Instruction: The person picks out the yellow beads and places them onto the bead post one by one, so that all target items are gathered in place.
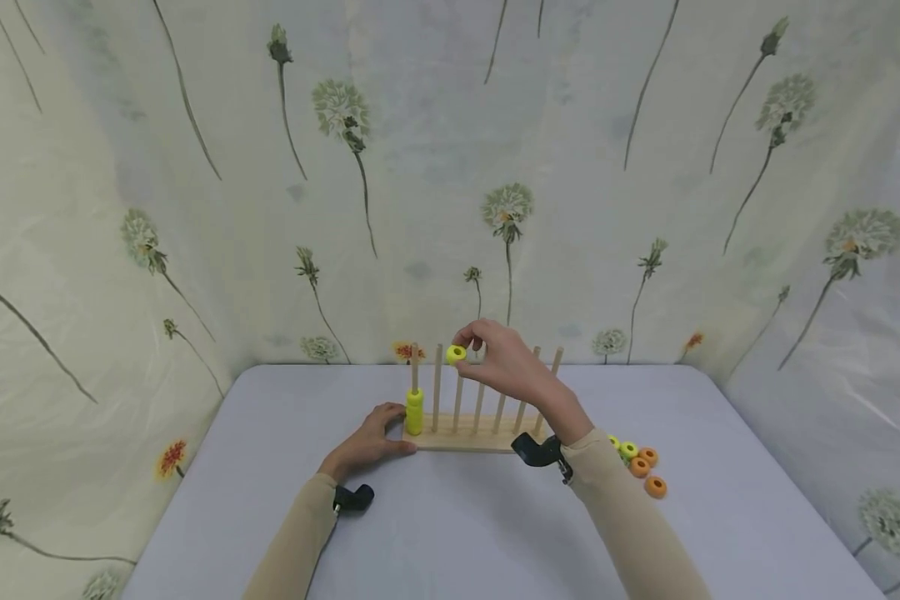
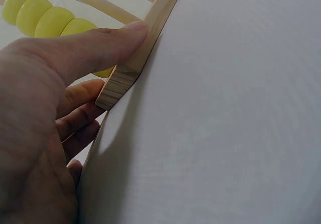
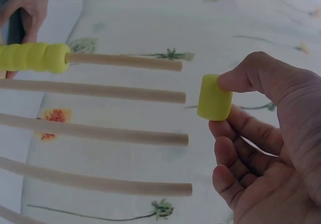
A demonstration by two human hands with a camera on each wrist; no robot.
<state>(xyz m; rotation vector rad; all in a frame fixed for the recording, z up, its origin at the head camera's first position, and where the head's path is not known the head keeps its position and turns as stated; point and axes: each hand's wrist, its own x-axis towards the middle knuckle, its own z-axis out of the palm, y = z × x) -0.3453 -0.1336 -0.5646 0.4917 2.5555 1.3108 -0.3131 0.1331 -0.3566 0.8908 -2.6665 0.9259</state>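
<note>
A wooden peg rack [image 1: 450,445] with several upright pegs stands on the table. My left hand [image 1: 369,443] grips the left end of its base, the thumb [image 2: 108,45] lying over the front edge. Yellow ring beads [image 1: 415,417] are stacked on the leftmost peg, whose upper part is bare. Above the rack, my right hand [image 1: 512,364] pinches a single yellow bead [image 3: 214,98] between thumb and finger. In the right wrist view that bead is apart from the peg tips, close to the ends of the first and second pegs [image 3: 125,93].
Loose orange beads [image 1: 656,487] and yellow-green beads [image 1: 628,450] lie on the table [image 1: 450,533] right of the rack, partly hidden by the right forearm. A curtain with a dandelion print [image 1: 420,208] hangs behind the table.
</note>
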